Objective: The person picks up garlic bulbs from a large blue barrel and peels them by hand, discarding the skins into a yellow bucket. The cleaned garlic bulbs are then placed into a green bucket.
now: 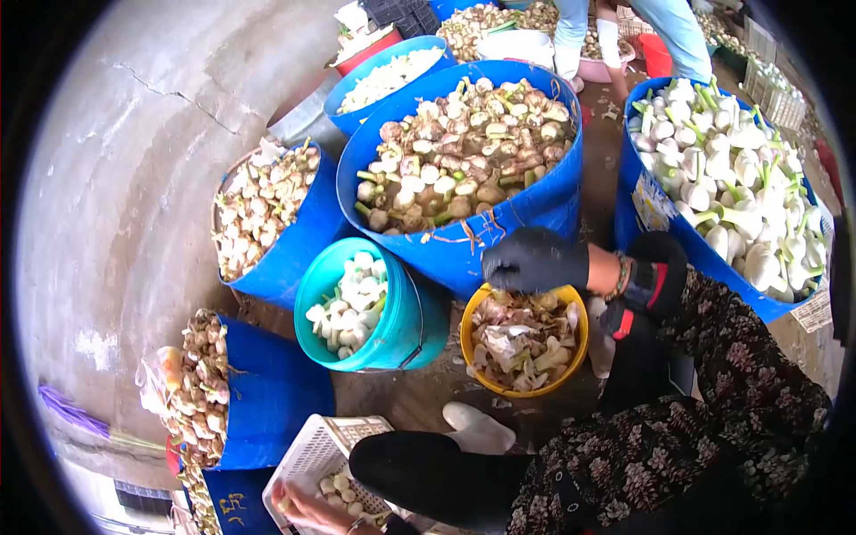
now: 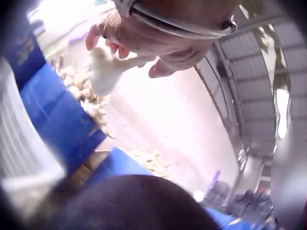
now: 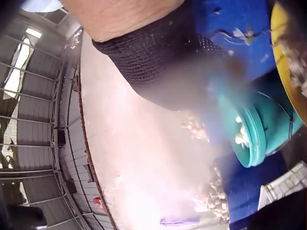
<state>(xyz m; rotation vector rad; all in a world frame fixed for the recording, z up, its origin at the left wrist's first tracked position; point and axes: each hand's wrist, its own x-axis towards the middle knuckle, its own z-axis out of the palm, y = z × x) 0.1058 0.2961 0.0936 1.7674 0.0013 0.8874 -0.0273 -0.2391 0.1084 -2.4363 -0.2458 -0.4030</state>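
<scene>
My bare left hand (image 1: 310, 510) is at the white plastic crate (image 1: 300, 452), which holds several pale garlic bulbs (image 1: 339, 489). In the left wrist view its thumb and fingers pinch a garlic bulb (image 2: 104, 73) by the stem, and the bulb looks blurred. My right hand (image 1: 533, 260), in a black glove, is above the far rim of the yellow bucket (image 1: 467, 343). Its fingers are curled, and no thing shows in them. Papery skins and stem scraps (image 1: 522, 343) fill that bucket. In the right wrist view the glove (image 3: 158, 67) is partly blurred.
A teal bucket (image 1: 419, 321) of peeled bulbs stands left of the yellow one. Blue barrels (image 1: 535, 209) of garlic surround the spot, one (image 1: 655, 254) at right. My knee (image 1: 410, 464) overlaps the crate. Another person's legs (image 1: 678, 36) are at the back.
</scene>
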